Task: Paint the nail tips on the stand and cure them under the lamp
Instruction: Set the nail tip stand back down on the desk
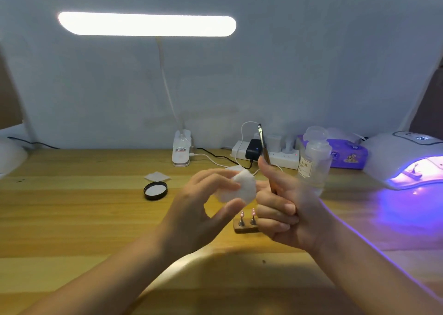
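While purple-lit, curing lamp (405,161) holds something indistinct.

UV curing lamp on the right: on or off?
On. The curing lamp glows violet from its opening and throws purple light onto the table in front of it.

Stand (247,227) before hands, lamp (405,161) right.

A lit white desk lamp (181,150) stands at the wooden table's (72,219) far edge. Right of it lie a white power strip (282,157) with a black adapter (253,149), a clear labelled bottle (314,157) and a purple tissue pack (347,154). Nearer sit a black lid (155,190) and a square pad (157,176).
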